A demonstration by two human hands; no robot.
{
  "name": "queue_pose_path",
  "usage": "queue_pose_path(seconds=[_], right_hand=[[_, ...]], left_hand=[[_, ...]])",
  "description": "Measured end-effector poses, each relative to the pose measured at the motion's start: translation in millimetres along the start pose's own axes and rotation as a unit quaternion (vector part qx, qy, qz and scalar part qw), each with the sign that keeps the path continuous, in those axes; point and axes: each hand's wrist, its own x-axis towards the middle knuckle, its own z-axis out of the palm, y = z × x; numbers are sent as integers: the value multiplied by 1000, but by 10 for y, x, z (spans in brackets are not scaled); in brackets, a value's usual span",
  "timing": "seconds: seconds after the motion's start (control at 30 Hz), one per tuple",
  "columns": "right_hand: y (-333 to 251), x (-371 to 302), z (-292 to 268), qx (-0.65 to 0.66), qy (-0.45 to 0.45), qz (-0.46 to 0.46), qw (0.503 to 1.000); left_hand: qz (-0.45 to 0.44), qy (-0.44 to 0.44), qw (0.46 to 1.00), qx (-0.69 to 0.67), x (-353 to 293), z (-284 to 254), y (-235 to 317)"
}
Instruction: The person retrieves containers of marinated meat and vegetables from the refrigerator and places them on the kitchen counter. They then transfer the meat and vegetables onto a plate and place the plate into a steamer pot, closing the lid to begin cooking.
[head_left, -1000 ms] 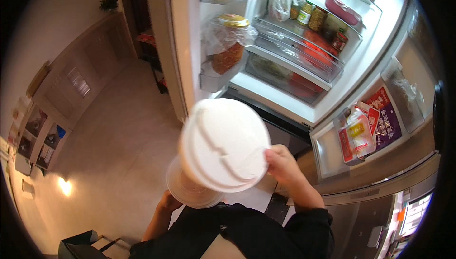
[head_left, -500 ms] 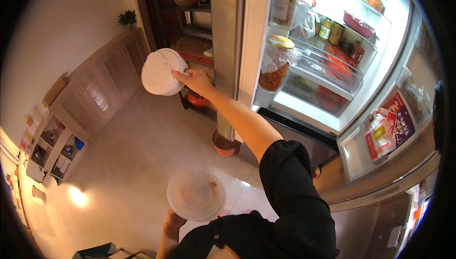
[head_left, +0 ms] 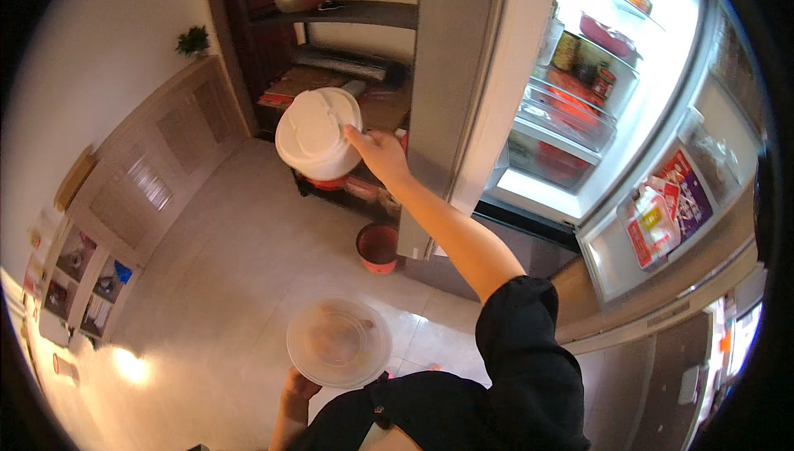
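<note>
My right hand [head_left: 379, 156] is stretched out ahead with its thumb and fingers closed on a white round lidded tub [head_left: 318, 133], gripped at its right side. Low in front of my body, my left hand [head_left: 299, 386] grips a translucent round lidded container [head_left: 339, 339] from its lower left. Something brownish shows faintly through that container, too hazy to name. To the right of my outstretched arm stands an open fridge [head_left: 542, 182], lit inside, with jars, a red-wrapped item and a dark pink dish on its shelves.
Behind the white tub is a dark shelf rack [head_left: 356, 14] with a red tray of produce on top. A reddish bucket [head_left: 377, 248] stands on the floor by the fridge door [head_left: 451, 79]. The other door [head_left: 612, 269] swings out at the right, packets in its bin.
The view has swung toward the left, so more of the rack and bucket shows and less of the fridge. The white tub has shifted closer to the rack. Both hands keep their holds.
</note>
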Motion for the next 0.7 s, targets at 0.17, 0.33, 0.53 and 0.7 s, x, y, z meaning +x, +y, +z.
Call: queue_pose_path(seconds=[0.17, 0.33, 0.53, 0.7], right_hand=[[310, -392, -924, 14, -17, -8, 1000], [689, -633, -2069, -8, 44, 43, 998], [1091, -1744, -2683, 149, 204, 99, 963], [1055, -3378, -3045, 153, 359, 114, 914]], left_hand=[[-15, -20, 1000, 11, 234, 212, 56], [-63, -12, 998, -5, 573, 105, -93], [-83, -31, 995, 45, 916, 346, -183], [-100, -93, 989, 54, 1215, 623, -380]])
